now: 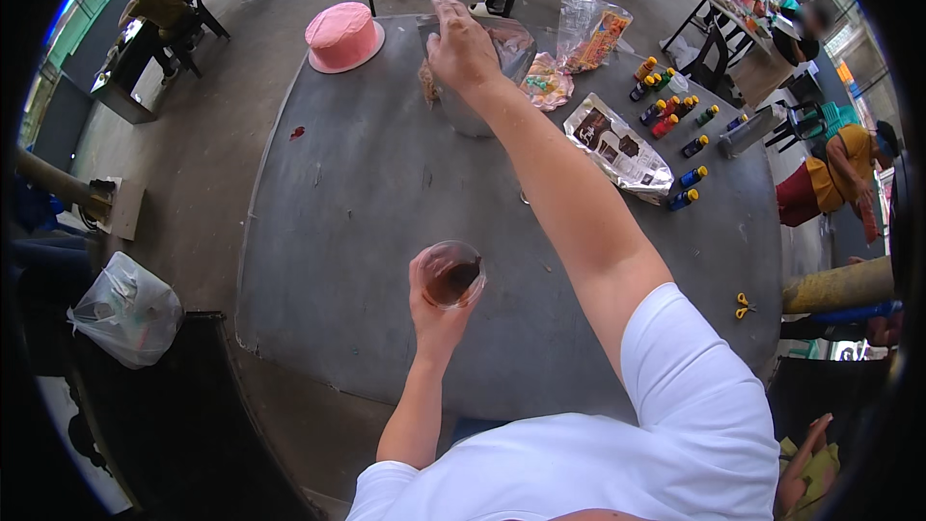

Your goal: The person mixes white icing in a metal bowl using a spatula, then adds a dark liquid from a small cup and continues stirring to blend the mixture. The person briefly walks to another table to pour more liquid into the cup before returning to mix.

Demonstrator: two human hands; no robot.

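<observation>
My left hand [432, 311] is wrapped around a clear plastic cup [453, 275] above the near middle of the table. Dark brown stuff lies inside the cup and smears its wall. My right hand [463, 47] reaches to the far edge, over a clear plastic container or bag [466, 119]. Its fingers are stretched forward, and whether they grip anything is hidden. Just right of that hand lie a patterned bundle [548, 83] and a clear packet with a printed label [597, 36]. Beneath my right forearm, a small round rim [525, 197] is partly covered.
A pink frosted cake [340, 36] stands on a round board at the far left. On the right are a silver foil pouch [618, 148], several small colouring bottles [662, 112], a clear box [752, 132] and yellow-handled scissors [743, 305]. A tied plastic bag [130, 311] sits left of the grey table [347, 268].
</observation>
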